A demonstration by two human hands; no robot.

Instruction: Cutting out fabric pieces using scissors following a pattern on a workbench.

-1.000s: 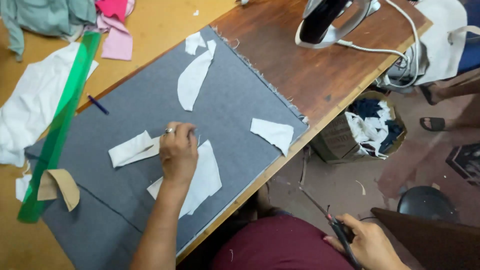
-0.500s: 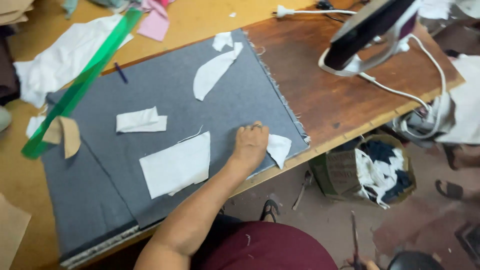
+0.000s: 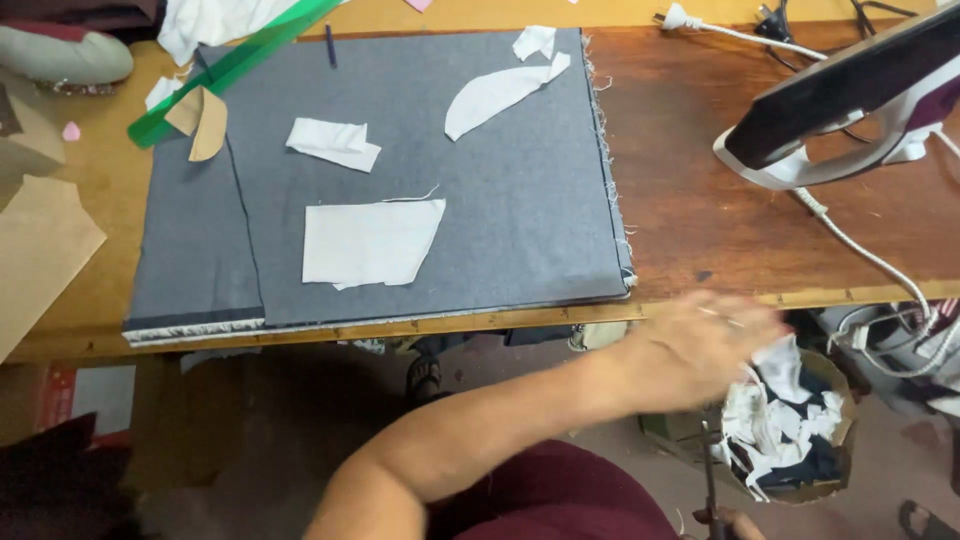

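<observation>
I see matt grey woven cloth (image 3: 480,200) with frayed edges on a smooth, worn wooden table (image 3: 760,230), a glossy plastic iron (image 3: 850,100) upper right, translucent green plastic ruler (image 3: 235,65) upper left.

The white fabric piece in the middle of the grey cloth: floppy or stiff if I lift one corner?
Probably floppy: the white fabric piece lies flat and thin, with a loose thread at its top edge. Likely light, so it may slide on the grey cloth if pushed.

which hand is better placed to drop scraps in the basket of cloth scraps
Left. The left hand hovers at the rim of the basket, beside the white scraps; the right hand sits low at the frame edge, seemingly busy with scissors.
</observation>
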